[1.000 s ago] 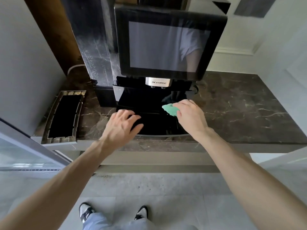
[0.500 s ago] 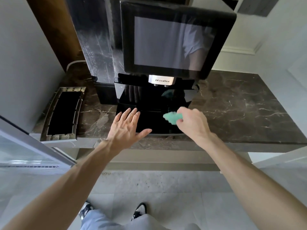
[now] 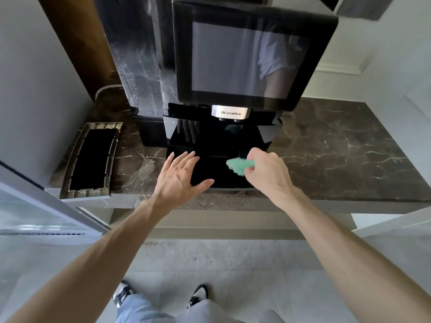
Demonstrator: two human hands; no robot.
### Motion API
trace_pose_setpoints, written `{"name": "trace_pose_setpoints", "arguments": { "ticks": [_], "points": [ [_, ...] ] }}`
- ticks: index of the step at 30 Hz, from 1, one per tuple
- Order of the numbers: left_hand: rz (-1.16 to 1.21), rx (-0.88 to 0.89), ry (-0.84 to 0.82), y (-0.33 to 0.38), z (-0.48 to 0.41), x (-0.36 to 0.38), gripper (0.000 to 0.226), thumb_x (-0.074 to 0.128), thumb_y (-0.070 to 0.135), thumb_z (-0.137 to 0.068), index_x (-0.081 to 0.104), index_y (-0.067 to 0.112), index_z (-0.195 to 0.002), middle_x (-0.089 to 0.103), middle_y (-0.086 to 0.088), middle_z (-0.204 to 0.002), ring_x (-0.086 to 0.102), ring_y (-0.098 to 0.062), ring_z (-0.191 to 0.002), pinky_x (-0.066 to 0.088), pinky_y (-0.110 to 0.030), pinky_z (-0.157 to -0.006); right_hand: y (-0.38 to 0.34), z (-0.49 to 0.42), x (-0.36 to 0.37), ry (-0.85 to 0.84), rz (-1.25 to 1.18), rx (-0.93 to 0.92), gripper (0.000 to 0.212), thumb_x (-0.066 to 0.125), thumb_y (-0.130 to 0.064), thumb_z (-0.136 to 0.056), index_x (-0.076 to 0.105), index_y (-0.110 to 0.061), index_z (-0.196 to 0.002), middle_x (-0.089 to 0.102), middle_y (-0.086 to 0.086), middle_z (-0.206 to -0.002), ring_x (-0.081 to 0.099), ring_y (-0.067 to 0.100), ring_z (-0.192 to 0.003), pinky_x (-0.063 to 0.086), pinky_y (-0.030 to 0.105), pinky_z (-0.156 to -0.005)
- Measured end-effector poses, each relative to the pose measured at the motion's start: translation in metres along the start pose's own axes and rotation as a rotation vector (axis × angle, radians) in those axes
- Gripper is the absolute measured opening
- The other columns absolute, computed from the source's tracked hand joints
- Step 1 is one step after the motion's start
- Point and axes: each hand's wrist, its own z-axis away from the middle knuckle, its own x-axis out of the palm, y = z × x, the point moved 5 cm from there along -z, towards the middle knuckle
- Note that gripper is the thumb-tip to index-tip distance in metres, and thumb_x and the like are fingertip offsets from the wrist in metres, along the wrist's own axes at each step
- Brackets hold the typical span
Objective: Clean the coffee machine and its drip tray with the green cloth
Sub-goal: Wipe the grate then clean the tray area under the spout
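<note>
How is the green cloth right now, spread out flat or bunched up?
Bunched up: the green cloth is a crumpled wad gripped in the right hand.

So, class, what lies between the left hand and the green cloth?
Head view: only the coffee machine's black base, bare there, separates the left hand from the green cloth.

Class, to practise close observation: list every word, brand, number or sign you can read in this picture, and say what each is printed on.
"Dr.coffee": on the silver spout block of the coffee machine.
The screen shows only reflections, no text.
No other writing can be read anywhere.
</note>
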Motion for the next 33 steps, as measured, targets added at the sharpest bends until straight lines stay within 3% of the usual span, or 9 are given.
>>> {"name": "trace_pose_setpoints", "arguments": {
  "ticks": [3, 7, 10, 13, 15, 17, 20, 25, 33],
  "points": [
    [0.204, -0.06, 0.196, -0.01, 0.007, -0.013, 0.064, 0.052, 0.054, -0.094, 0.055, 0.013, -0.144, 0.052, -0.005, -0.153, 0.04, -0.02, -0.148, 0.011, -0.042, -0.129, 0.005, -0.009, -0.001, 0.21, -0.019, 0.031, 0.022, 0.062, -0.008, -0.092, 0.058, -0.012, -0.114, 0.07, 0.009, -0.09, 0.061, 0.031, -0.073, 0.036, 0.029, -0.058],
    [0.304, -0.298, 0.429, -0.041, 0.027, -0.023, 0.036, 0.055, 0.028, -0.095, 0.061, 0.011, -0.127, 0.067, -0.007, -0.12, 0.058, -0.028, -0.113, 0.043, -0.04, -0.103, 0.003, -0.011, 0.028, 0.229, 0.03, 0.077, 0.029, 0.073, 0.0, -0.079, 0.06, -0.009, -0.102, 0.062, 0.012, -0.096, 0.063, 0.031, -0.084, 0.037, 0.029, -0.055],
    [0.453, -0.473, 0.294, -0.057, 0.032, -0.016, 0.039, 0.052, 0.028, -0.102, 0.065, 0.014, -0.136, 0.07, -0.011, -0.125, 0.064, -0.027, -0.111, 0.049, -0.041, -0.1, -0.011, -0.013, 0.038, 0.223, 0.005, 0.058, 0.033, 0.076, 0.004, -0.07, 0.061, -0.007, -0.097, 0.061, 0.015, -0.091, 0.063, 0.036, -0.079, 0.041, 0.032, -0.056],
    [0.606, -0.467, 0.205, -0.059, 0.036, -0.011, 0.04, 0.047, 0.033, -0.108, 0.062, 0.022, -0.143, 0.074, -0.013, -0.119, 0.069, -0.022, -0.095, 0.048, -0.023, -0.076, -0.03, -0.022, 0.04, 0.131, -0.12, -0.023, 0.026, 0.066, -0.004, -0.082, 0.063, -0.013, -0.106, 0.064, 0.009, -0.096, 0.064, 0.032, -0.083, 0.047, 0.035, -0.066],
    [0.667, -0.465, 0.192, -0.062, 0.037, -0.009, 0.04, 0.047, 0.035, -0.108, 0.06, 0.025, -0.144, 0.076, -0.003, -0.082, 0.058, -0.011, -0.065, 0.038, -0.015, -0.057, -0.045, -0.022, 0.051, -0.056, -0.275, -0.063, 0.024, 0.059, -0.01, -0.088, 0.062, -0.022, -0.109, 0.065, 0.003, -0.092, 0.062, 0.026, -0.078, 0.046, 0.032, -0.062],
    [0.692, -0.462, 0.158, -0.067, 0.038, -0.008, 0.04, 0.047, 0.036, -0.108, 0.058, 0.027, -0.146, 0.051, 0.007, -0.047, 0.037, -0.005, -0.046, 0.03, -0.018, -0.048, -0.059, -0.016, 0.064, -0.187, -0.371, -0.097, 0.024, 0.056, -0.01, -0.091, 0.064, -0.025, -0.109, 0.063, 0.0, -0.078, 0.058, 0.019, -0.063, 0.041, 0.028, -0.053],
    [0.699, -0.432, 0.122, -0.069, 0.036, -0.012, 0.041, 0.047, 0.037, -0.108, 0.056, 0.028, -0.147, 0.068, 0.014, -0.064, 0.035, -0.005, -0.039, 0.031, -0.017, -0.044, -0.066, -0.021, 0.066, -0.159, -0.4, -0.115, 0.03, 0.055, -0.008, -0.091, 0.067, -0.028, -0.11, 0.066, -0.004, -0.082, 0.064, 0.017, -0.072, 0.051, 0.033, -0.057],
    [0.711, -0.417, 0.13, -0.069, 0.037, -0.007, 0.039, 0.045, 0.038, -0.109, 0.054, 0.037, -0.147, 0.032, 0.008, -0.042, 0.022, -0.009, -0.047, 0.023, -0.018, -0.044, -0.069, -0.04, 0.061, -0.024, -0.016, -0.246, 0.024, 0.059, -0.017, -0.093, 0.07, -0.027, -0.111, 0.065, -0.007, -0.104, 0.056, 0.017, -0.1, 0.043, 0.029, -0.066],
    [0.696, -0.4, 0.124, -0.077, 0.034, -0.004, 0.039, 0.044, 0.043, -0.108, 0.054, 0.044, -0.145, 0.021, 0.007, -0.053, 0.019, -0.011, -0.05, 0.02, -0.018, -0.043, -0.072, -0.055, 0.112, -0.435, -0.204, 0.28, 0.016, 0.063, -0.017, -0.088, 0.056, -0.011, -0.075, 0.061, 0.006, -0.077, 0.056, 0.02, -0.059, 0.035, 0.023, -0.046]
  ]
}}
